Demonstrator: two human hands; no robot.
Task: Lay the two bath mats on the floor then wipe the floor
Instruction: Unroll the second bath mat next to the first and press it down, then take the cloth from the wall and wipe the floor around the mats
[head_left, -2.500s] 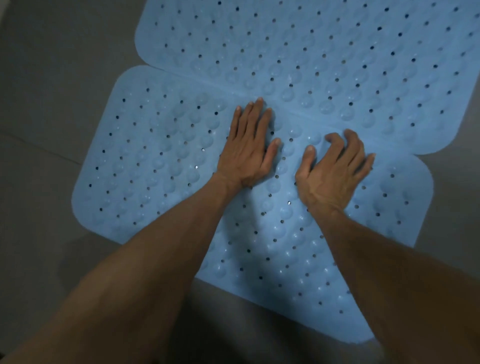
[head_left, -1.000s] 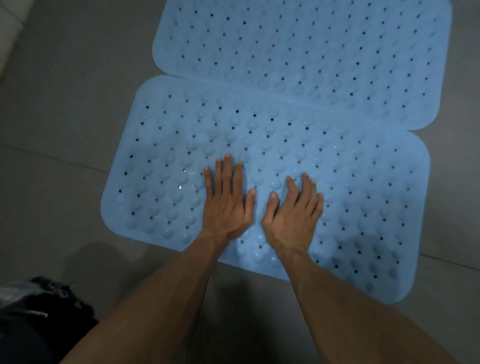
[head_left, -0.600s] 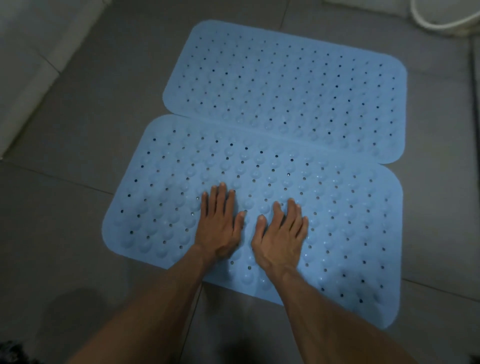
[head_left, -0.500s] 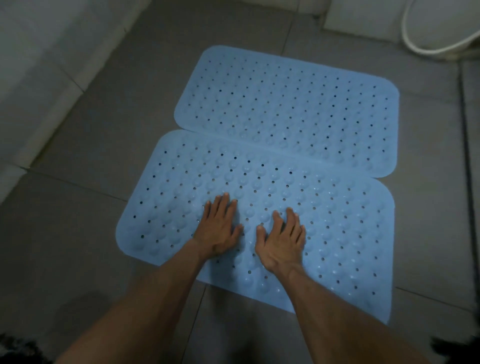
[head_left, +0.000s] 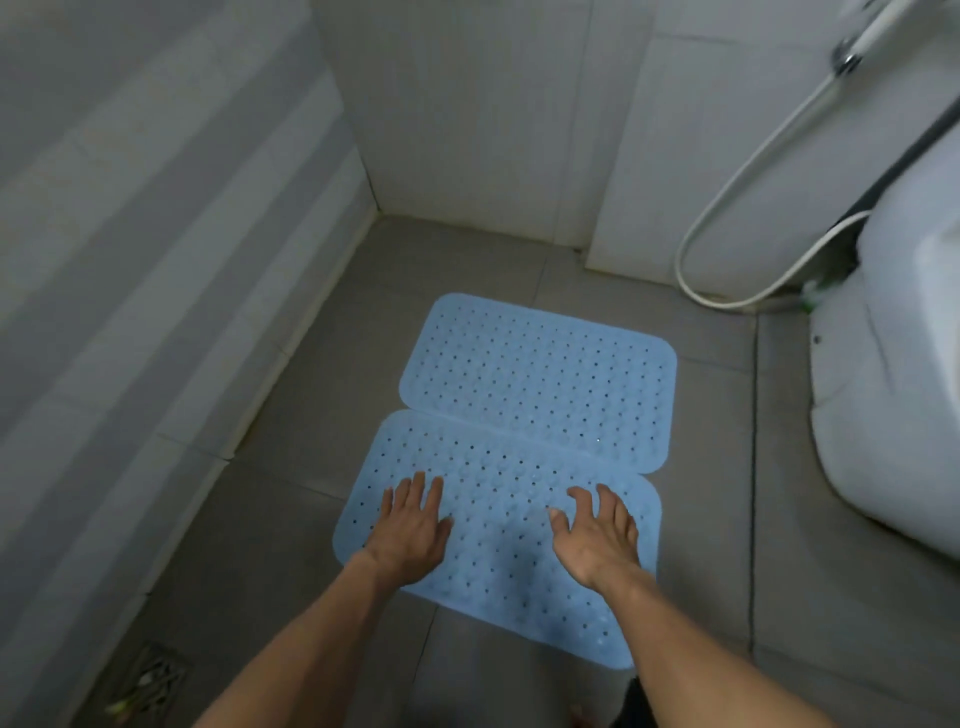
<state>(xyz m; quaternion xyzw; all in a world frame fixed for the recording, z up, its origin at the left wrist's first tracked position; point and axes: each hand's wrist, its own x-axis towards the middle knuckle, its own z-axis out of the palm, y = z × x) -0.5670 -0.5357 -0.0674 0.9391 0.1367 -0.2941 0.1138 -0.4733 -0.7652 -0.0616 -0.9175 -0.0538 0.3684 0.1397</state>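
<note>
Two light blue perforated bath mats lie flat on the grey tile floor (head_left: 291, 467), long sides together. The far mat (head_left: 540, 379) slightly overlaps the near mat (head_left: 498, 525) along their shared edge. My left hand (head_left: 410, 530) hovers palm down with fingers spread over the near mat's left part. My right hand (head_left: 597, 535) is spread the same way over its right part. Both hands hold nothing; whether they touch the mat I cannot tell.
White tiled walls close the left and back. A white shower hose (head_left: 727, 234) loops down the back wall at right. A white toilet (head_left: 893, 395) stands at the right. A floor drain grate (head_left: 150, 680) sits at the lower left.
The view has pulled back and up, showing the whole room. My hands, side by side on the near mat before, have moved apart and toward its front edge.
</note>
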